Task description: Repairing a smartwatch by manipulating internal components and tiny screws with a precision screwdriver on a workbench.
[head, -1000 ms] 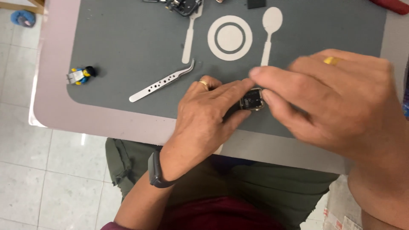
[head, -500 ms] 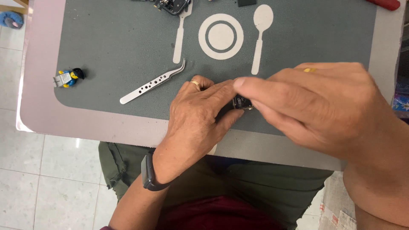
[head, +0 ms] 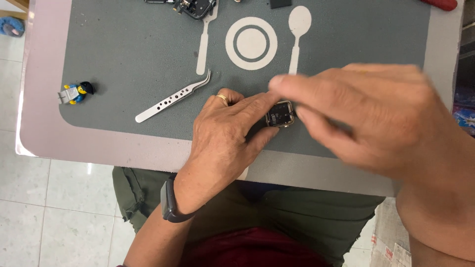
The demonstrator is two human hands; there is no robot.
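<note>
My left hand (head: pixel 225 133) rests on the grey mat (head: pixel 128 54) and pinches a small square watch body (head: pixel 280 114), dark inside with a gold-coloured rim, between thumb and forefinger. A gold ring sits on one of its fingers and a dark band circles the wrist. My right hand (head: pixel 366 116) hovers close to the camera, blurred, with fingertips at the watch body's top and right edge. I cannot tell whether it holds anything.
Curved metal tweezers (head: pixel 173 97) lie just left of my left hand. A small toy figure (head: pixel 75 92) lies at the mat's left edge. Dark parts (head: pixel 193 6) sit at the top, a red tool (head: pixel 440 4) at top right. The table's front edge (head: pixel 307 173) runs below my hands.
My right hand has lifted slightly off the watch body, so its open face now shows. The view has shifted a little; my left hand keeps its grip.
</note>
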